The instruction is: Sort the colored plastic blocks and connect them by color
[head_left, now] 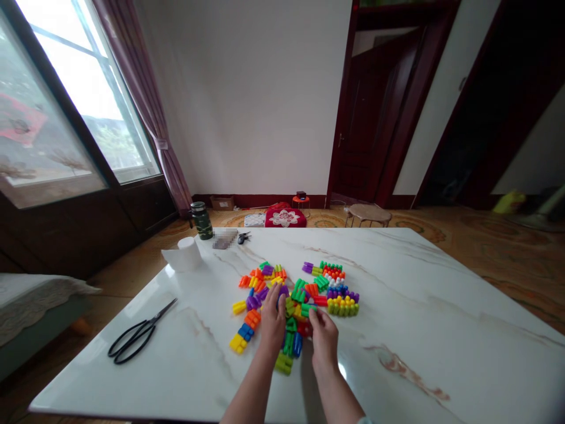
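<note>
A loose heap of colourful plastic building blocks [291, 307] lies in the middle of the white marbled table [397, 330]. My left hand [273, 315] rests over the heap's left side, its fingers stretched out among purple and orange blocks. Part of the heap is hidden beneath it. At the right side of the heap, my right hand [324, 337] pinches a green building block [308, 310] between thumb and fingers. Just beyond that hand, joined blocks form rows by colour, with a yellow-green row [343, 308] nearest. An orange, blue and yellow strip [245, 331] lies left of my left hand.
Black-handled scissors [136, 337] lie at the table's left. Farther back are a white paper roll [188, 253], a camouflage-patterned flask [202, 221], a blurred-out item [225, 239] and small dark snips [242, 237]. A round stool [369, 212] stands beyond the table.
</note>
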A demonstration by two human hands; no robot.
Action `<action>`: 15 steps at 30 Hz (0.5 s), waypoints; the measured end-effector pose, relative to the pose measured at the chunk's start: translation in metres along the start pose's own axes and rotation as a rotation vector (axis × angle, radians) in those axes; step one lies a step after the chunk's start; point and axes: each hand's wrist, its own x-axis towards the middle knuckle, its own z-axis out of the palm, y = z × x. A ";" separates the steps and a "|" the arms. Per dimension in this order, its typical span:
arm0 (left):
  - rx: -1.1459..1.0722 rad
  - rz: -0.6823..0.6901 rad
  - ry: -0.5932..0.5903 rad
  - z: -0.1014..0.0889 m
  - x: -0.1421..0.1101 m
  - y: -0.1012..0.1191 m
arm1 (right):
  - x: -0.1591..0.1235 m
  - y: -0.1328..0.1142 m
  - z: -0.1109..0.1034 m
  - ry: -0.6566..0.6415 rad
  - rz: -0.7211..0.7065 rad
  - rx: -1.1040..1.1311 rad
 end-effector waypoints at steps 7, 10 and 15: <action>0.380 0.171 -0.239 -0.026 -0.022 -0.017 | 0.031 -0.021 0.003 -0.236 -0.371 -0.404; 0.564 0.209 -0.302 -0.032 -0.032 -0.020 | 0.067 -0.047 0.002 -0.241 -0.699 -0.857; 0.691 0.231 -0.319 -0.028 -0.038 -0.025 | 0.121 -0.062 0.004 -0.460 -0.897 -1.480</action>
